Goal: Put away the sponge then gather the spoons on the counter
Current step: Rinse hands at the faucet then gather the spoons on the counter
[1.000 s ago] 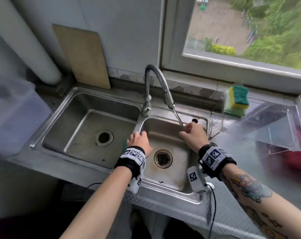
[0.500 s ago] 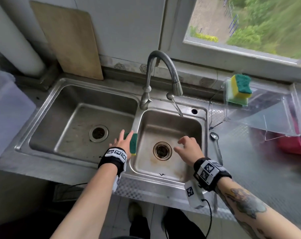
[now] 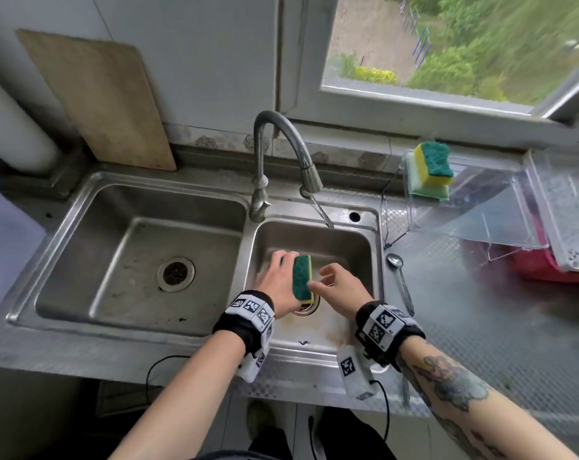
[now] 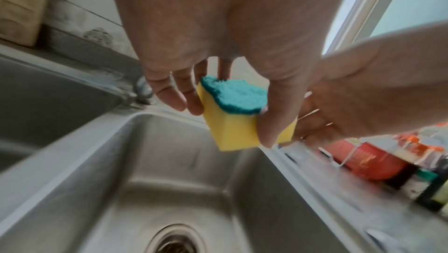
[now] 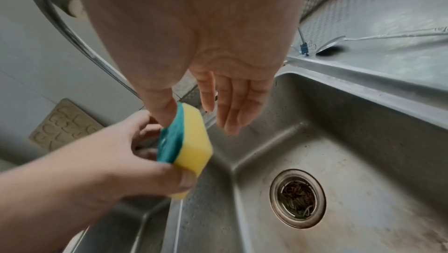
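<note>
A yellow sponge with a green scouring side [image 3: 302, 277] hangs on edge over the right sink basin [image 3: 364, 240]. My left hand [image 3: 281, 280] grips it between thumb and fingers, seen close in the left wrist view on the sponge [image 4: 232, 119]. My right hand [image 3: 338, 283] is beside it; its thumb touches the green face of the sponge [image 5: 186, 142], while its fingers [image 5: 230, 107] stay straight and apart from it. One metal spoon [image 3: 401, 283] lies on the counter just right of the basin, also the spoon [image 5: 363, 38].
Two more sponges [image 3: 430, 171] stand stacked in a clear holder at the back right. A curved faucet [image 3: 281, 151] arches over the basins. The left basin [image 3: 82, 227], a cutting board [image 3: 99, 101] against the wall and a red tub [image 3: 540, 263] under clear trays surround the sink.
My left hand has carried the sponge from the divider between the basins to above the right basin. My right hand has come in to meet it, thumb on the sponge.
</note>
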{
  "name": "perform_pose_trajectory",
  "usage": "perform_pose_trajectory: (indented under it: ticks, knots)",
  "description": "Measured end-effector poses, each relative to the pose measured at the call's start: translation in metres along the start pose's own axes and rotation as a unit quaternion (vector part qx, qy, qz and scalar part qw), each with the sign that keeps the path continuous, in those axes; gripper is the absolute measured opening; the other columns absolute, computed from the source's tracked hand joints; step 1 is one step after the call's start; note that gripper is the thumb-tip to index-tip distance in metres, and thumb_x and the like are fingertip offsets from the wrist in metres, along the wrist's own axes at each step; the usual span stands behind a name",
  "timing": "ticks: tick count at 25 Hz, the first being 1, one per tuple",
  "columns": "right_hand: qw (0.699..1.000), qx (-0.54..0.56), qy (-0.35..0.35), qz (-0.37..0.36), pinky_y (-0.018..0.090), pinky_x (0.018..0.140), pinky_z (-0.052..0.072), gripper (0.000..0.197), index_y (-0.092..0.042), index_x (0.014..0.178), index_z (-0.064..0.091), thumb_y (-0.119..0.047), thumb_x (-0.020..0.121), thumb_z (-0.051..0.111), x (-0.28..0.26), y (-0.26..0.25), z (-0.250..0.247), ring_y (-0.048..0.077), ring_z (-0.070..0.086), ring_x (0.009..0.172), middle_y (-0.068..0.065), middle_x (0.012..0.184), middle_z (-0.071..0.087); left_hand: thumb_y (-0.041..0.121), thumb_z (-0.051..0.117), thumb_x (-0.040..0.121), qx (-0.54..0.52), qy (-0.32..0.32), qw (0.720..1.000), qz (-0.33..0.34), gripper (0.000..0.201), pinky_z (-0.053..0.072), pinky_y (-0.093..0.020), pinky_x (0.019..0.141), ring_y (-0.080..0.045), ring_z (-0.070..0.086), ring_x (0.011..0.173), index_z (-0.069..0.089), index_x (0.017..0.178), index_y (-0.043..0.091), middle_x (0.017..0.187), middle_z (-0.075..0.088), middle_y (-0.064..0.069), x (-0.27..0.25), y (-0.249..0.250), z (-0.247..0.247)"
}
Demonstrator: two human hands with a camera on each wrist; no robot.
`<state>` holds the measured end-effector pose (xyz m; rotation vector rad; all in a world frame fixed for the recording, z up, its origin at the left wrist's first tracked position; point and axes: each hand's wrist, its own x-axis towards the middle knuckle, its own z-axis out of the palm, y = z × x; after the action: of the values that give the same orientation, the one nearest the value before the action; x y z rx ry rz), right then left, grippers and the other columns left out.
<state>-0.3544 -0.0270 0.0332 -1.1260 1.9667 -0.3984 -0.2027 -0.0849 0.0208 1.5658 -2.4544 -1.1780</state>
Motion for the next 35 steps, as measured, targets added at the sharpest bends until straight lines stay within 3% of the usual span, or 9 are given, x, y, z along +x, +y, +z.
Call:
perform_pose_trajectory:
  ticks: [3, 7, 11, 15, 20, 22, 26, 29, 35]
  knots:
    - [0.999, 0.017, 0.032, 0.006, 0.024, 0.07, 0.044, 0.042, -0.019, 0.109, 0.058, -0.042, 0.076, 0.069, -0.002, 0.006, -0.018, 0.014, 0.062, 0.09, -0.005, 0.096, 0.065, 0.025, 0.075, 0.065, -0.002, 0.008, 0.999, 0.043, 0.09, 0.042, -0.041, 0.105, -0.026, 0.046, 0.125, 0.029, 0.143, 0.02, 0.141, 0.03, -0.001, 0.005, 0.039, 0.006]
    - [0.995, 0.044, 0.083, 0.011, 0.035, 0.082, 0.052, 0.037, -0.018, 0.102, 0.061, -0.035, 0.072, 0.072, 0.0, 0.017, -0.059, 0.019, 0.066, 0.092, 0.0, 0.094, 0.069, 0.03, 0.07, 0.068, 0.018, 0.041, 0.998, 0.051, 0.092, 0.038, -0.041, 0.103, -0.026, 0.047, 0.128, 0.024, 0.147, 0.021, 0.145, 0.028, 0.001, 0.012, 0.07, 0.013]
    - [0.982, 0.108, 0.153, 0.007, 0.041, 0.076, 0.056, 0.037, -0.017, 0.1, 0.058, -0.033, 0.071, 0.074, 0.018, 0.02, -0.152, 0.025, 0.068, 0.089, 0.003, 0.093, 0.068, 0.032, 0.067, 0.076, 0.017, 0.073, 0.996, 0.043, 0.084, 0.033, -0.04, 0.109, -0.022, 0.042, 0.135, 0.025, 0.148, 0.022, 0.149, 0.031, 0.0, 0.024, 0.102, 0.016]
    - [0.96, 0.169, 0.222, -0.008, 0.047, 0.086, 0.056, 0.042, -0.019, 0.101, 0.055, -0.039, 0.069, 0.074, 0.05, 0.019, -0.242, 0.025, 0.066, 0.095, 0.005, 0.104, 0.066, 0.032, 0.061, 0.085, 0.017, 0.073, 0.997, 0.025, 0.069, 0.031, -0.042, 0.113, -0.023, 0.043, 0.135, 0.03, 0.146, 0.021, 0.146, 0.041, -0.002, 0.038, 0.128, 0.014]
    - [0.954, 0.182, 0.24, 0.006, 0.04, 0.079, 0.055, 0.02, -0.016, 0.077, 0.055, -0.028, 0.08, 0.071, 0.092, 0.016, -0.314, 0.017, 0.056, 0.069, 0.003, 0.084, 0.06, 0.034, 0.056, 0.088, 0.044, 0.075, 0.996, 0.001, 0.06, 0.033, -0.039, 0.11, -0.019, 0.045, 0.133, 0.036, 0.143, 0.022, 0.139, 0.049, -0.001, 0.05, 0.139, 0.021]
    - [0.959, 0.165, 0.231, 0.016, 0.042, 0.082, 0.057, 0.02, -0.018, 0.07, 0.055, -0.027, 0.081, 0.07, 0.107, 0.018, -0.324, 0.022, 0.057, 0.075, 0.001, 0.075, 0.058, 0.035, 0.054, 0.089, 0.053, 0.067, 0.996, -0.016, 0.058, 0.032, -0.038, 0.11, -0.019, 0.045, 0.132, 0.036, 0.142, 0.022, 0.138, 0.049, 0.0, 0.053, 0.139, 0.026]
    - [0.972, 0.145, 0.183, 0.017, 0.038, 0.079, 0.057, 0.022, -0.011, 0.096, 0.065, -0.027, 0.081, 0.07, 0.126, 0.025, -0.325, 0.021, 0.058, 0.079, 0.004, 0.084, 0.061, 0.035, 0.054, 0.088, 0.054, 0.069, 0.995, -0.041, 0.056, 0.033, -0.038, 0.11, -0.019, 0.046, 0.13, 0.038, 0.141, 0.021, 0.136, 0.052, 0.0, 0.06, 0.139, 0.032]
    - [0.976, 0.139, 0.167, 0.012, 0.032, 0.069, 0.054, 0.016, -0.018, 0.08, 0.058, -0.026, 0.08, 0.072, 0.132, 0.026, -0.324, 0.02, 0.059, 0.079, 0.0, 0.079, 0.058, 0.035, 0.054, 0.089, 0.057, 0.06, 0.995, -0.053, 0.056, 0.033, -0.039, 0.11, -0.02, 0.047, 0.13, 0.039, 0.14, 0.021, 0.135, 0.053, -0.001, 0.063, 0.142, 0.035]
    - [0.981, 0.084, 0.171, 0.02, 0.029, 0.056, 0.051, 0.02, -0.014, 0.078, 0.057, -0.028, 0.08, 0.071, 0.138, 0.03, -0.317, 0.023, 0.06, 0.075, 0.001, 0.075, 0.058, 0.036, 0.053, 0.089, 0.064, 0.045, 0.995, -0.068, 0.056, 0.032, -0.039, 0.111, -0.019, 0.046, 0.132, 0.038, 0.141, 0.02, 0.136, 0.052, -0.001, 0.064, 0.143, 0.038]
